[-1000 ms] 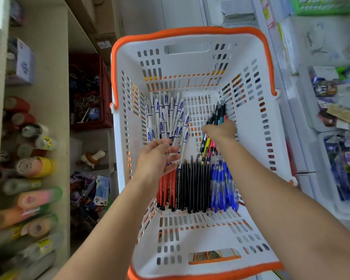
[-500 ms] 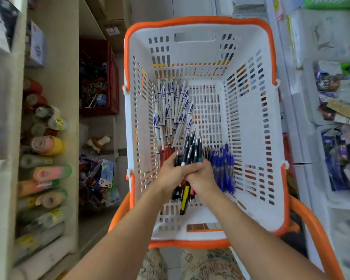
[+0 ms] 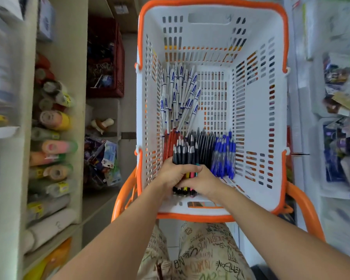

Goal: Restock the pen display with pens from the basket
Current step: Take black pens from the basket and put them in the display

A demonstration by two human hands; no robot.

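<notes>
Both hands wrap one bundle of dark pens (image 3: 183, 156) at the near end of the basket (image 3: 257, 122): left hand (image 3: 173, 174) fingers curl over it, right hand (image 3: 204, 181) grips beside. Pens look light, stiff and slippery, so I'd squeeze mid-barrel or they'll fan out.

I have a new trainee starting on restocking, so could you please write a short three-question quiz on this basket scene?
1. True or false: both hands grip one bundle of dark pens together.
2. Which pens lie at the far left of the basket? A) white pens B) green pens C) gold pens
3. Fill in: the pens right of the black pens are ____.

Key:
1. True: the left hand and right hand hold it.
2. A
3. The blue pens, so: blue.
</notes>
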